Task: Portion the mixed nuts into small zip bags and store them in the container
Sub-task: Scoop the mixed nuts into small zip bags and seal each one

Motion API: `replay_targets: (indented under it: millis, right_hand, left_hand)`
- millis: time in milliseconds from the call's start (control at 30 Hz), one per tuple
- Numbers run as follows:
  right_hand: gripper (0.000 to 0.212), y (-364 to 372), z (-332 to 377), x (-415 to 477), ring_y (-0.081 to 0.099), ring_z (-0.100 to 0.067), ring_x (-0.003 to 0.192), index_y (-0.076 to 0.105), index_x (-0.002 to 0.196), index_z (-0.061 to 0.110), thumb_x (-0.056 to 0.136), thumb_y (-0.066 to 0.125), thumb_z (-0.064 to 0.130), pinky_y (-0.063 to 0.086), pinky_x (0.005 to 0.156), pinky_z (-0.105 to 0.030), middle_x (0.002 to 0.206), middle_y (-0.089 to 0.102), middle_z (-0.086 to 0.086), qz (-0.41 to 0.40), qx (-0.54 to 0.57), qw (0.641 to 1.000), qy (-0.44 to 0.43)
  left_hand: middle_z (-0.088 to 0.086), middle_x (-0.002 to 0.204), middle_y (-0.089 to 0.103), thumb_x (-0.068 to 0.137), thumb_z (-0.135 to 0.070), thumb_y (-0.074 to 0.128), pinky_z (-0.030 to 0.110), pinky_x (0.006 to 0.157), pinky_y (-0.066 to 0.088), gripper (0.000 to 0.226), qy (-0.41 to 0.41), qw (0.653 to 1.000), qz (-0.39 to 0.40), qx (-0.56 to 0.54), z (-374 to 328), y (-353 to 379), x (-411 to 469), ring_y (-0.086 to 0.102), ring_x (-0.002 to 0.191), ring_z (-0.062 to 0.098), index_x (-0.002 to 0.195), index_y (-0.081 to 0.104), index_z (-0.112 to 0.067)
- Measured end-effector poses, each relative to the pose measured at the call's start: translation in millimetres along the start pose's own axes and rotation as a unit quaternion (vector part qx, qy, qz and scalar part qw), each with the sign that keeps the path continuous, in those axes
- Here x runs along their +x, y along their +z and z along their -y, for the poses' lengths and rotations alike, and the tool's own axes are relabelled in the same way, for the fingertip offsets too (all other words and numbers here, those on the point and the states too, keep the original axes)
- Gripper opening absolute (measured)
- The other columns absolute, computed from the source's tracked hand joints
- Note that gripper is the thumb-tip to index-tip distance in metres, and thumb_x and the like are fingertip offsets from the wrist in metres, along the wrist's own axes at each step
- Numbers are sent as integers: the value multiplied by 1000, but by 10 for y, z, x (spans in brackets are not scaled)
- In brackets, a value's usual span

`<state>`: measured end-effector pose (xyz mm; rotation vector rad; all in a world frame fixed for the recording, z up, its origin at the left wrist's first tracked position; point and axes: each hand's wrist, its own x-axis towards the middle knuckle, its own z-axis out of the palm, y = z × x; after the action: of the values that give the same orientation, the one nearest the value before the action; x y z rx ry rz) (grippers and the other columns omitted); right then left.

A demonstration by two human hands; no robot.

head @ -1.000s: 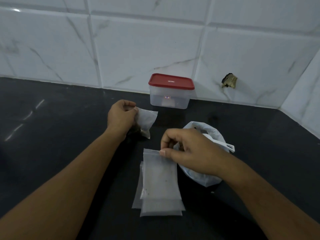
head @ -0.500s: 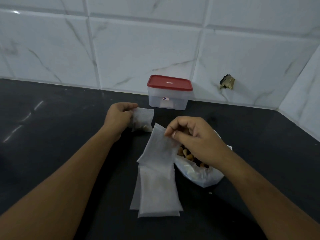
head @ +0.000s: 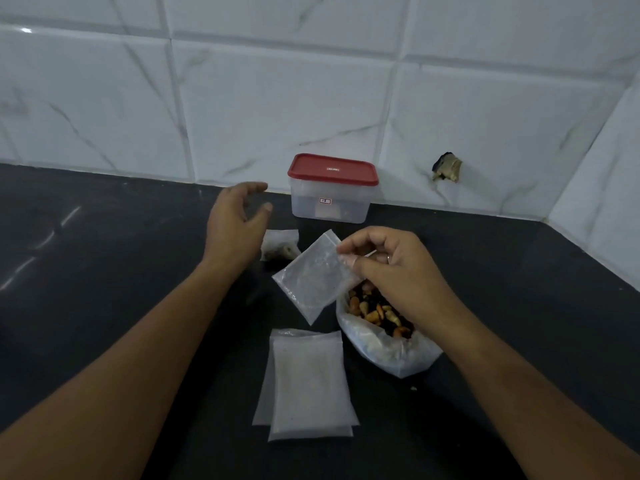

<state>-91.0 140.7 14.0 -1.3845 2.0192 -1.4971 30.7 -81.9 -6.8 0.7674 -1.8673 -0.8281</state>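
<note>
Pinching an empty zip bag (head: 317, 275) by its upper corner, the right hand (head: 391, 271) is holding it tilted just beside the open bag of mixed nuts (head: 381, 355); the left hand (head: 235, 223) is hovering, fingers spread and gripping nothing, by a filled small bag (head: 282, 244) lying before the red-lidded container (head: 330, 199), contents unclear; spare bags (head: 308, 382) are lying stacked on the dark counter (head: 104, 271) under a white tiled wall (head: 277, 98).

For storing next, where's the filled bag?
Head view, centre: the filled bag lies on the counter, right of the left hand, near the red-lidded container.
</note>
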Motion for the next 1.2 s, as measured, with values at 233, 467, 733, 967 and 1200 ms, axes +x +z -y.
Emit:
replay_targets:
  millis: [233, 467, 733, 967, 1200]
  right_hand:
    - [26, -46, -76, 51, 75, -16, 80, 65, 112, 21, 93, 74, 6, 58, 60, -26, 91, 76, -2, -99, 68, 991, 62]
    - [17, -34, -62, 57, 79, -24, 83, 72, 110, 7, 95, 71, 0, 63, 63, -29, 94, 79, -13, -84, 204, 973, 75]
    - [18, -41, -94, 52, 78, -28, 98, 76, 114, 4, 100, 65, 5, 65, 86, -45, 101, 80, -14, -38, 202, 978, 30]
    - [16, -22, -90, 36, 79, -20, 91, 77, 108, 8, 97, 69, 1, 65, 82, -40, 96, 81, -7, -41, 120, 992, -18]
    - [12, 7, -93, 39, 76, -16, 79, 71, 103, 11, 93, 76, 9, 64, 72, -34, 86, 76, -4, -81, 58, 994, -47]
  left_hand:
    - [4, 86, 70, 99, -20, 68, 40, 70, 58, 7, 145, 973, 84, -156, -539, 46, -313, 67, 79, 26, 98, 68, -13]
    - [3, 85, 75, 95, -23, 71, 40, 69, 63, 10, 132, 948, 254, -138, -553, 208, -490, 74, 77, 23, 97, 73, -13]
    - [11, 85, 75, 100, -26, 64, 44, 66, 60, 21, 77, 947, 253, -184, -533, 220, -489, 72, 74, 31, 100, 70, -6]
    - [8, 79, 74, 98, -25, 67, 26, 61, 56, 23, 48, 945, 257, -194, -538, 241, -505, 69, 68, 16, 97, 69, -2]
    - [9, 82, 75, 101, -17, 63, 30, 64, 59, 16, 48, 943, 266, -193, -536, 247, -516, 71, 74, 29, 96, 70, -3]
